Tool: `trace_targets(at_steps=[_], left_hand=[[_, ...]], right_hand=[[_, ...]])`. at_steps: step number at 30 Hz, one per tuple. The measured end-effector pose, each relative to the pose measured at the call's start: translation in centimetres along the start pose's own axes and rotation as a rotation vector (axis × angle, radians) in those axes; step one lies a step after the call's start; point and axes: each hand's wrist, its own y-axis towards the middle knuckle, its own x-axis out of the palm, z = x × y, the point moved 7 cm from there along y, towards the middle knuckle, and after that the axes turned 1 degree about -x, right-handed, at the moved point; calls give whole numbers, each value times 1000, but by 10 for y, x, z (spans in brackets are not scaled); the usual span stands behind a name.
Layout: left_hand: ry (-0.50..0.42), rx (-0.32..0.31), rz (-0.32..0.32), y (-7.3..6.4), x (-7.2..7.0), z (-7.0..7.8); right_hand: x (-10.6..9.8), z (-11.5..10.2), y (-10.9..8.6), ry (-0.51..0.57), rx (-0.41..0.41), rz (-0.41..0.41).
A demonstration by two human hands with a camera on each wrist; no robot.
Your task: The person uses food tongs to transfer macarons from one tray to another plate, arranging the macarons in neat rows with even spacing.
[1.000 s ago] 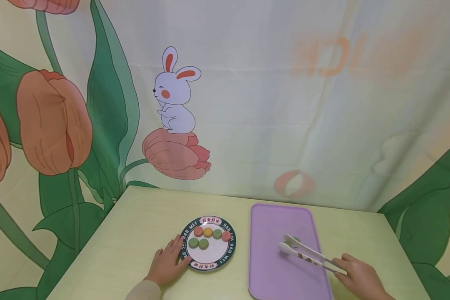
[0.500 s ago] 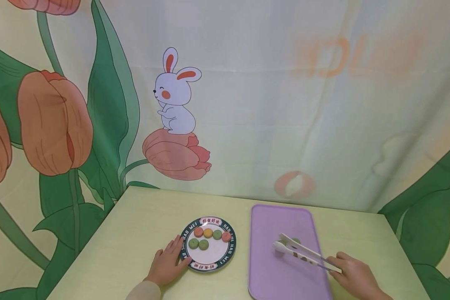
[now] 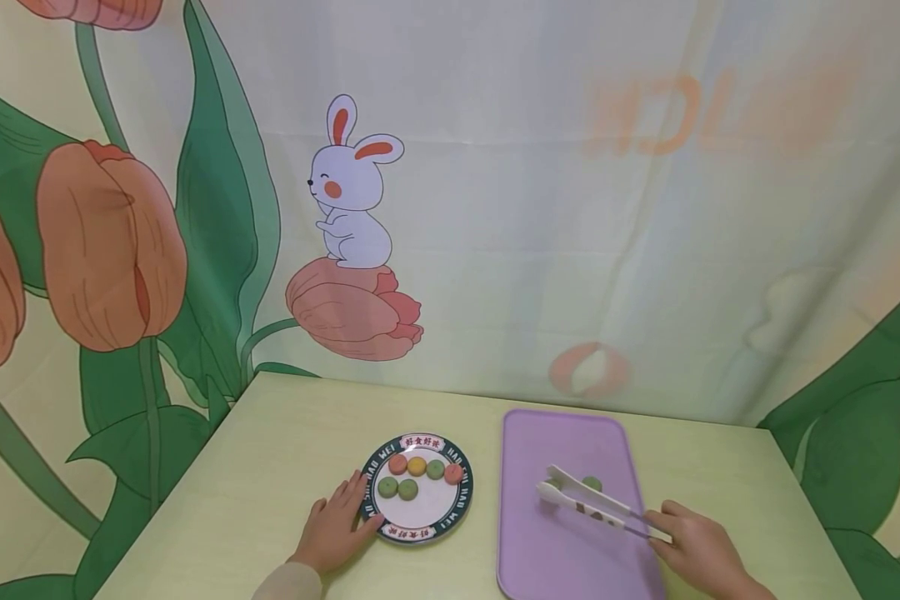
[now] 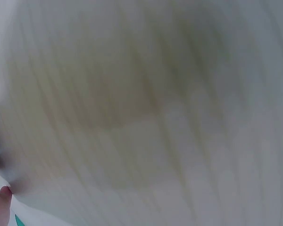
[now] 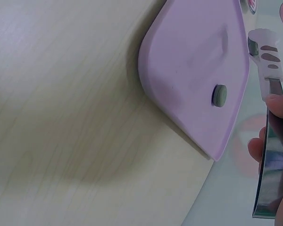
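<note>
My right hand [image 3: 695, 546] grips a pair of tongs [image 3: 592, 508] with white, brown-spotted tips, over the purple tray [image 3: 562, 567]. In the right wrist view a green macaron [image 5: 253, 46] sits between the tong tips. Another green macaron [image 5: 219, 95] lies on the tray, also visible behind the tongs in the head view. To the left, my left hand [image 3: 335, 523] rests on the table with fingers extended, touching the rim of a round plate [image 3: 437, 506]. Several pink, yellow and green macarons [image 3: 417, 467] lie on that plate. The left wrist view is mostly blurred.
The pale wooden table [image 3: 270, 450] carries the plate at the middle and the tray to its right, with a gap between them. A curtain [image 3: 495, 208] printed with tulips and a rabbit hangs behind the table's far edge.
My right hand and the tongs have moved left over the tray, with the green macaron between the tips. The other green macaron now shows more. My left hand and the plate stay put.
</note>
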Motion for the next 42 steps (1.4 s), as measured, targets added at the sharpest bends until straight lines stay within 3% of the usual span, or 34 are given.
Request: trace_targets(at_steps=[7,14,21,30,42], left_hand=[[6,9,1,1,0,0],[12,14,6,1,0,0],[17,15,9,1,0,0],[13,10,4,0,1,-1],[11,12,11,0,0,1]], right_hand=[[2,-7,4,15,-11,-2],[2,-11,5,-1,-45,52],[8,-13,9,21,-32,31],[6,-26,15,27,-133,137],[10,-35,19,32,-153,147]])
